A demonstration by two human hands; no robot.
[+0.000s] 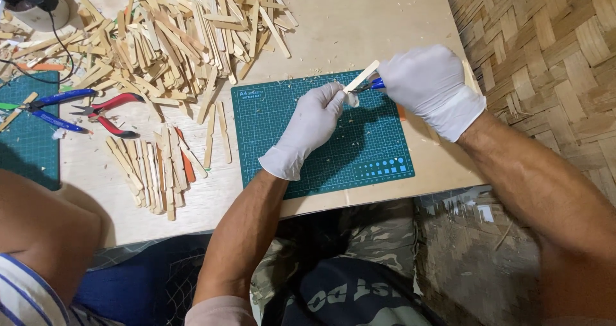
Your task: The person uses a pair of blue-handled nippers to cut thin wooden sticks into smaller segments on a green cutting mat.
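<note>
Both my hands wear white gloves and meet above a green cutting mat (301,159). My left hand (311,124) pinches one end of a flat wooden stick (363,77), which points up to the right. My right hand (428,85) is closed around a blue-handled cutting tool (376,83) whose tip touches the stick near my left fingertips. Small wood chips lie scattered on the mat under the hands.
A big heap of wooden sticks (173,31) covers the table's far left. A smaller row of sticks (157,169) lies near the front edge. Red-handled pliers (106,113) and blue-handled pliers (54,108) rest left of it. Another person's arm (45,236) shows at lower left. A woven mat (552,50) lies right.
</note>
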